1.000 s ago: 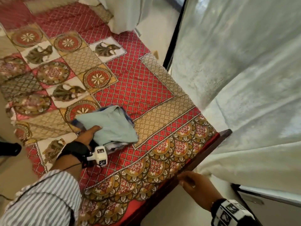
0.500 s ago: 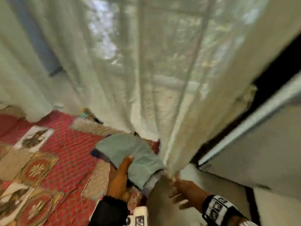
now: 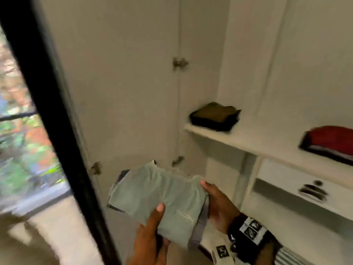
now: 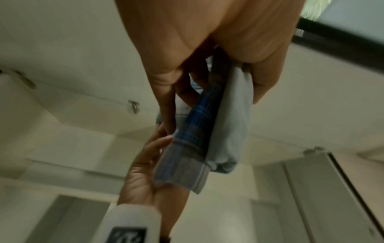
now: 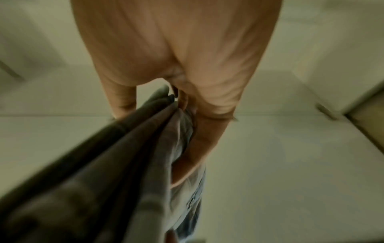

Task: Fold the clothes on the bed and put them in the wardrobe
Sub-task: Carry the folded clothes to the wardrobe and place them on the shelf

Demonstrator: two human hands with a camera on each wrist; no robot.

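A folded stack of clothes [image 3: 162, 197], pale green on top with blue plaid and grey layers [image 4: 199, 131] underneath, is held in front of the open white wardrobe [image 3: 248, 142]. My left hand [image 3: 152, 232] grips its near edge, thumb on top and fingers below. My right hand [image 3: 217, 203] grips its right edge, thumb on top; in the right wrist view the fingers [image 5: 199, 141] lie along the folded layers [image 5: 124, 164]. The stack is below and to the left of the wardrobe shelf.
On the shelf lie a dark olive folded garment [image 3: 215, 116] and a red and dark one [image 3: 332, 144]. A drawer with a dark handle [image 3: 313, 190] sits below. The wardrobe door [image 3: 124, 83] stands open at left, beside a black window frame [image 3: 49, 104].
I have turned from the bed to the wardrobe. The stack was lifted off the bedspread by the left hand, and the right hand, earlier on the bed's edge, now holds it too.
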